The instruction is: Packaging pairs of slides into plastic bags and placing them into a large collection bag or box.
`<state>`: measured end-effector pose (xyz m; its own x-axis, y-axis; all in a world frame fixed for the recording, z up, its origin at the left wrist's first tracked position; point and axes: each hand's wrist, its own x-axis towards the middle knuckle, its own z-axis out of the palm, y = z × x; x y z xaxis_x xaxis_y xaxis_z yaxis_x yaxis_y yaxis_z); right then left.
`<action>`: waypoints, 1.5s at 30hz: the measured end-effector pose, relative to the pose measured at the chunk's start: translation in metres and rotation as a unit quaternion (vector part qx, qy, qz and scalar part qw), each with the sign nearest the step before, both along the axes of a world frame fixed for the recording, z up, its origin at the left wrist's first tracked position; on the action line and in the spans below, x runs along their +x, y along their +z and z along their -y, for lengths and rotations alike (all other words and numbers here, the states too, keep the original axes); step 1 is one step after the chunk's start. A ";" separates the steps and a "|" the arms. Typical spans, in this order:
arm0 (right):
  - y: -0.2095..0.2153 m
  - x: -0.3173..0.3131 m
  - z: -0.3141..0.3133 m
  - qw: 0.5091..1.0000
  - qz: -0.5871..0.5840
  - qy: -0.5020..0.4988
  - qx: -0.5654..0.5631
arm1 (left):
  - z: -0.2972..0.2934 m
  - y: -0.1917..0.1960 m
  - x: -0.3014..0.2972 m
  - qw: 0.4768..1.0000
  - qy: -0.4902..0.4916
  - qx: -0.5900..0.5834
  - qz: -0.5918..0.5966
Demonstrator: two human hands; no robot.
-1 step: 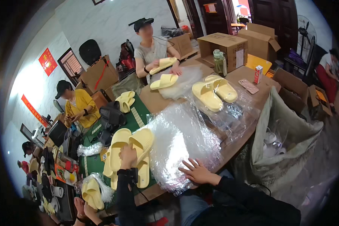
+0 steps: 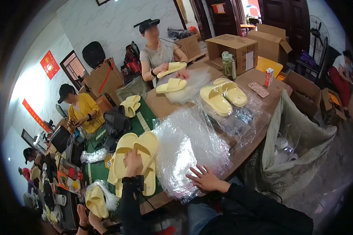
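My left hand [image 2: 133,163] is closed on a pair of pale yellow slippers [image 2: 147,144], fingers at the inner edges where the two meet. Under this pair lie more yellow slippers [image 2: 149,184], partly covered by it. Fingers spread, my right hand [image 2: 206,178] lies flat on the near right part of a stack of clear plastic bags [image 2: 184,137], holding nothing. Beyond the stack, another yellow pair [image 2: 216,100] rests on clear plastic at the right.
Across the table a co-worker [image 2: 161,55] handles yellow slippers [image 2: 171,85]. A woven sack [image 2: 278,156] with wrapped footwear stands by the right edge. A bottle [image 2: 228,64], drink carton [image 2: 268,77], phone [image 2: 258,89] and cardboard box [image 2: 239,55] are at the back right. Another person's hands are at lower left.
The slippers in my left hand have drawn slightly closer together, the right one shifting a little left. My right hand stays put. The co-worker's upper slipper has moved slightly right.
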<state>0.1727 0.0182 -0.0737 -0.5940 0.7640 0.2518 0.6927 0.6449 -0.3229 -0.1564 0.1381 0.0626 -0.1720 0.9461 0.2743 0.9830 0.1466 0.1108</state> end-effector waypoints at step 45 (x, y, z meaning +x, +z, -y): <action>0.134 0.108 -0.152 0.873 0.077 -0.406 0.260 | 0.201 -0.031 0.241 0.843 -0.420 -0.105 0.320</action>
